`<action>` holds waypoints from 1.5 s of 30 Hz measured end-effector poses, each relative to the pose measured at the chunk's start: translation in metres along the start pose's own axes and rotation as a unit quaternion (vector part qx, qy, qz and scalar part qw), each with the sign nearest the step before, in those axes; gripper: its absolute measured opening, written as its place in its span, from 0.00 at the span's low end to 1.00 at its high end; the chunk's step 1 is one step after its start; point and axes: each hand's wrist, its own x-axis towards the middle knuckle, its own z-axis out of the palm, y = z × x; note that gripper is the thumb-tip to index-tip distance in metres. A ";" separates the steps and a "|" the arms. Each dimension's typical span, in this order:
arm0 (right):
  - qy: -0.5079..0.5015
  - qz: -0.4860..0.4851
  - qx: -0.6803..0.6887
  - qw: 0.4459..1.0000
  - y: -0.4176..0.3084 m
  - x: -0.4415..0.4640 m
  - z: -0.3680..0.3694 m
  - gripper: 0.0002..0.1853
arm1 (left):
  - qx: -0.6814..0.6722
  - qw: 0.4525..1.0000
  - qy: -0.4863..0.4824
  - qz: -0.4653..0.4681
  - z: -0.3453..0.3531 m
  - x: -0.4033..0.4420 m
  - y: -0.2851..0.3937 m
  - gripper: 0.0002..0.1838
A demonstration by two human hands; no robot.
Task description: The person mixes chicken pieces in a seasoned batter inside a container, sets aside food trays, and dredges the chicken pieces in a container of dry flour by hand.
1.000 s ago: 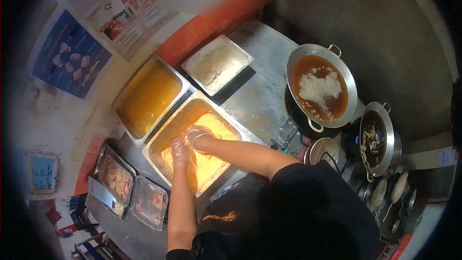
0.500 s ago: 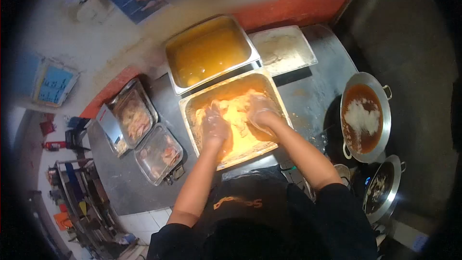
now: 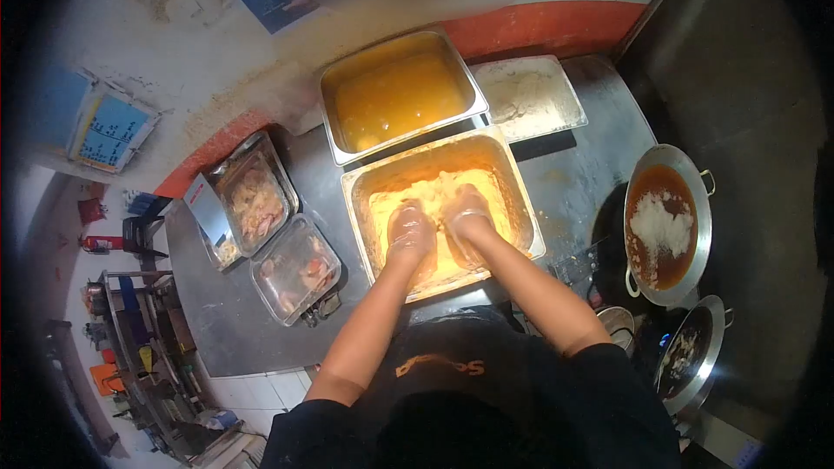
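Observation:
Both of my hands wear clear plastic gloves and are inside a deep metal pan (image 3: pixel 532 239) of yellow-orange flour (image 3: pixel 452 271). My left hand (image 3: pixel 411 230) presses into the left part of the flour, its fingertips sunk and hidden. Close beside it, my right hand (image 3: pixel 467 210) reaches into the flour right of the middle, with its fingers partly covered. Lumpy coated pieces show between and beyond the hands, but I cannot make out what they are. Whether either hand grips a piece is hidden by the flour.
Behind stand a pan of yellow liquid (image 3: pixel 479 107) and a shallow tray (image 3: pixel 578 117) with pale powder. Left are a metal tray (image 3: pixel 287 174) of raw meat and a clear container (image 3: pixel 294 293). Right are a wok (image 3: pixel 700 243) of brown oil with white foam and another wok (image 3: pixel 714 339).
My hands have come closer together and sunk lower into the flour. Before, they were farther apart, with flour heaped at the fingers. The whole view has shifted slightly.

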 end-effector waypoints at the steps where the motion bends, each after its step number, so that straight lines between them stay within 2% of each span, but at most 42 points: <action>1: 0.045 -0.034 0.060 0.997 0.004 0.006 0.000 0.19 | 0.004 0.997 0.066 0.029 -0.001 0.002 -0.002 0.21; 2: 0.089 -0.069 0.118 0.987 0.008 0.012 -0.001 0.19 | 0.003 0.997 0.067 0.027 -0.001 0.005 -0.002 0.21; 3: 0.076 -0.050 0.176 0.980 0.007 0.020 -0.003 0.20 | -0.020 0.993 0.112 -0.002 -0.001 0.009 -0.002 0.21; 4: 0.075 -0.052 0.176 0.980 0.001 0.025 -0.006 0.20 | -0.043 0.986 0.159 -0.029 0.002 0.013 -0.002 0.21; 5: 0.068 -0.059 0.107 0.990 -0.007 0.030 -0.008 0.23 | 0.064 0.975 0.211 0.016 0.018 0.020 -0.010 0.26; 6: 0.063 -0.065 0.038 0.995 -0.016 0.034 -0.010 0.25 | 0.065 0.975 0.213 0.015 0.023 0.027 -0.012 0.26; 7: 0.057 -0.071 -0.031 0.995 -0.024 0.035 -0.011 0.28 | -0.032 0.980 0.187 -0.054 0.024 0.036 -0.011 0.29; 8: 0.058 -0.074 -0.031 0.995 -0.032 0.034 -0.011 0.28 | -0.130 0.971 0.159 -0.121 0.025 0.043 -0.008 0.33; 9: 0.065 0.023 0.027 0.997 -0.041 0.032 -0.009 0.31 | -0.130 0.971 0.161 -0.121 0.017 0.041 0.000 0.33; 10: 0.070 0.119 0.083 0.987 -0.046 0.031 -0.005 0.34 | -0.191 0.960 0.147 -0.142 0.003 0.033 0.013 0.34; 11: 0.069 0.117 0.082 0.987 -0.047 0.031 -0.002 0.34 | -0.252 0.945 0.133 -0.163 -0.006 0.028 0.022 0.35; 12: 0.050 0.104 0.083 0.990 -0.046 0.032 0.005 0.34 | -0.253 0.944 0.134 -0.165 0.005 0.033 0.018 0.35; 14: 0.029 0.093 0.079 0.992 -0.040 0.032 0.015 0.34 | -0.344 0.911 0.195 -0.118 0.033 0.044 0.003 0.30; 15: 0.044 0.053 0.085 0.994 -0.034 0.032 0.019 0.30 | -0.374 0.896 0.214 -0.102 0.036 0.044 0.001 0.28; 16: 0.059 0.013 0.091 0.994 -0.030 0.032 0.022 0.27 | -0.369 0.911 0.174 -0.063 0.036 0.047 -0.005 0.28; 17: 0.056 0.011 0.088 0.994 -0.020 0.034 0.027 0.27 | -0.363 0.922 0.134 -0.023 0.035 0.052 -0.009 0.28; 18: 0.067 -0.022 0.107 0.992 -0.001 0.041 0.037 0.24 | -0.363 0.921 0.138 -0.029 0.031 0.056 -0.010 0.28; 19: 0.069 -0.060 0.128 0.988 0.009 0.045 0.045 0.21 | -0.300 0.949 0.100 0.007 0.026 0.059 -0.013 0.29; 20: -0.114 -0.032 0.457 0.882 0.014 0.044 0.038 0.18 | -0.233 0.970 0.061 0.035 0.022 0.057 -0.020 0.31; 21: -0.159 0.010 0.525 0.836 0.007 0.035 0.024 0.17 | -0.264 0.963 0.058 0.008 0.038 0.061 -0.027 0.32; 23: -0.179 0.083 0.508 0.839 -0.007 0.021 0.004 0.20 | -0.292 0.954 0.068 -0.028 0.047 0.055 -0.029 0.33; 24: -0.191 0.076 0.505 0.839 -0.001 0.027 0.009 0.20 | -0.419 0.906 0.033 -0.051 0.030 0.041 -0.016 0.32; 25: -0.158 0.034 0.475 0.865 0.010 0.036 0.019 0.20 | -0.538 0.840 -0.003 -0.068 0.020 0.032 -0.009 0.32; 26: -0.123 -0.006 0.444 0.887 0.018 0.043 0.023 0.21 | -0.539 0.840 0.005 -0.070 0.029 0.037 -0.018 0.32; 27: -0.129 -0.012 0.443 0.887 0.019 0.046 0.019 0.21 | -0.378 0.923 0.035 -0.059 0.046 0.047 -0.035 0.32; 28: -0.068 -0.040 0.298 0.951 0.019 0.048 0.012 0.18 | -0.205 0.975 0.062 -0.049 0.026 0.040 -0.032 0.32; 29: -0.006 -0.069 0.144 0.987 0.019 0.047 0.007 0.14 | -0.201 0.974 0.014 -0.106 0.009 0.031 -0.027 0.32; 30: -0.011 -0.074 0.142 0.987 0.014 0.041 0.001 0.14 | -0.203 0.973 0.019 -0.112 -0.007 0.026 -0.022 0.32; 32: -0.008 -0.118 0.108 0.987 0.005 0.026 -0.012 0.14 | -0.124 0.985 -0.024 -0.117 -0.020 0.020 -0.022 0.28; 33: -0.039 -0.101 0.172 0.979 0.013 0.036 -0.008 0.16 | -0.126 0.984 -0.019 -0.121 -0.015 0.021 -0.026 0.28; 34: -0.041 -0.106 0.170 0.979 0.016 0.041 -0.005 0.16 | -0.095 0.991 0.008 -0.091 -0.006 0.023 -0.030 0.25; 35: -0.047 -0.150 0.200 0.967 0.021 0.046 -0.002 0.17 | -0.064 0.996 0.033 -0.060 0.003 0.027 -0.033 0.22; 36: -0.053 -0.194 0.229 0.952 0.021 0.050 -0.002 0.18 | -0.066 0.995 0.038 -0.062 -0.002 0.025 -0.028 0.22; 37: -0.055 -0.198 0.227 0.952 0.009 0.046 -0.007 0.18 | -0.053 0.996 0.055 -0.055 -0.011 0.021 -0.020 0.20; 38: -0.014 -0.178 0.074 0.981 -0.004 0.044 -0.011 0.17 | -0.038 0.996 0.070 -0.048 -0.018 0.017 -0.015 0.19; 39: 0.028 -0.153 -0.079 0.985 -0.015 0.040 -0.013 0.18 | -0.038 0.996 0.070 -0.049 -0.014 0.023 -0.015 0.19; 41: 0.010 -0.179 -0.110 0.978 -0.017 0.051 0.001 0.21 | -0.103 0.992 -0.044 -0.061 0.007 0.047 -0.024 0.26; 42: -0.007 -0.202 -0.140 0.969 -0.013 0.058 0.010 0.25 | -0.104 0.992 -0.045 -0.057 0.028 0.058 -0.037 0.26; 43: 0.002 -0.241 -0.132 0.961 -0.003 0.067 0.024 0.25 | -0.135 0.989 0.031 -0.047 0.054 0.071 -0.051 0.24; 44: -0.021 -0.236 -0.128 0.963 0.002 0.075 0.036 0.24 | -0.169 0.980 0.104 -0.036 0.070 0.079 -0.052 0.23; 45: -0.043 -0.230 -0.124 0.964 0.002 0.078 0.042 0.23 | -0.254 0.956 0.058 -0.135 0.027 0.055 -0.027 0.22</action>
